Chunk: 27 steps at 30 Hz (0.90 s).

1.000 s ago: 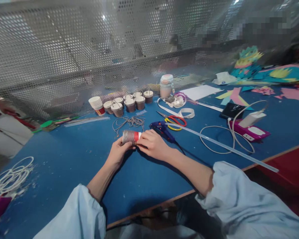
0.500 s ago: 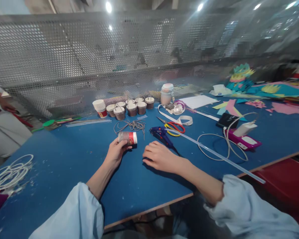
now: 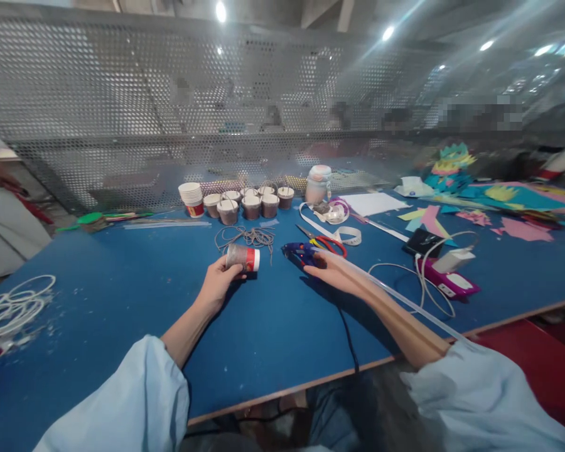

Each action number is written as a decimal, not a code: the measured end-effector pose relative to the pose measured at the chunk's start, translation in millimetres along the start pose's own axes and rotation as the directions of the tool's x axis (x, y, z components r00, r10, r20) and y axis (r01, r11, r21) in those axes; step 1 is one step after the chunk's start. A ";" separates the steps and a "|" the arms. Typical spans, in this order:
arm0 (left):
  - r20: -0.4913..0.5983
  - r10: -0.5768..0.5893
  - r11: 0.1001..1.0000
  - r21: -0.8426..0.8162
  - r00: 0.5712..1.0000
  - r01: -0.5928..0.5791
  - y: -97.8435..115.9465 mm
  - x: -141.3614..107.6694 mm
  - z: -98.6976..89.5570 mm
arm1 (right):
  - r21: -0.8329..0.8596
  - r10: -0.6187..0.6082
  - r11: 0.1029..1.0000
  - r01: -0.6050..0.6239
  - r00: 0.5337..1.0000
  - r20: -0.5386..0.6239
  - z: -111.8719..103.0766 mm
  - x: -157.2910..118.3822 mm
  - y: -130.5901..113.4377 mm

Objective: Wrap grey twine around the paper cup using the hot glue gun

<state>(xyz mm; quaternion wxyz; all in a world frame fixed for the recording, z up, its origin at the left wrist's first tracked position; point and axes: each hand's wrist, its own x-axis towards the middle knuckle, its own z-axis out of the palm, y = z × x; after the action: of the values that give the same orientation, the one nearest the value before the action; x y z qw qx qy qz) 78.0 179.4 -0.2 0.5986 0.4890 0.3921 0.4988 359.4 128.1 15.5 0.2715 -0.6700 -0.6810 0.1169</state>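
Cup: in your left hand (image 3: 215, 285), above the near middle of the bench (image 3: 258, 339), in front of the loose cord (image 3: 252, 236).
Cup axis: the cup (image 3: 242, 257) lies on its side, its long axis running roughly left to right; the cord-wrapped part points left and the bare red band and white end point right, towards the glue gun (image 3: 296, 252). You cannot tell from here which end is the mouth.
Left hand: grasping the cup by its wrapped side, thumb on the near face, fingers partly hidden behind it.
Right hand: at the rear of the glue gun, your right hand (image 3: 332, 274) covers its handle; you cannot tell whether the fingers have closed round it.
Glue gun: nozzle pointing left, towards the cup but apart from it; the long glue stick (image 3: 419, 309) slants from its back across your right forearm.
Wrapped cups: a cluster of upright wrapped cups (image 3: 251, 207) stands beyond the cord, white at the top, with thin cord handles; their contents are unclear.
Cup stack: white cups nested in one stack (image 3: 191, 196), just left of the cluster, red showing on the lowest.
Jar: right of the cluster, the jar (image 3: 319, 187) has its lid on; contents unclear.
Scissors: the scissors (image 3: 330, 238) lie just behind the glue gun.
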 end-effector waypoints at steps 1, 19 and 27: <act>0.001 0.006 1.000 0.021 1.000 -0.006 -1.0 0.5 -0.8 | -0.005 -0.004 1.000 0.004 1.000 0.007 4.4 3.8 -1.9; -0.048 0.013 0.988 0.152 0.999 -0.006 5.9 -6.8 9.5 | 0.364 0.049 0.928 -0.083 0.994 0.102 5.1 -17.9 -62.8; -0.054 0.018 0.981 0.195 0.998 -0.007 5.3 -6.8 9.1 | 0.160 -0.076 0.984 0.074 0.997 0.007 -10.8 -32.2 -85.3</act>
<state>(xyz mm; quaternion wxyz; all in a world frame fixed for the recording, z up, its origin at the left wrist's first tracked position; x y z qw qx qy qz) 84.3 171.1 6.7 0.5334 0.5338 0.4524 0.4752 291.2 88.1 62.3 0.3243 -0.6192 -0.6958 0.1651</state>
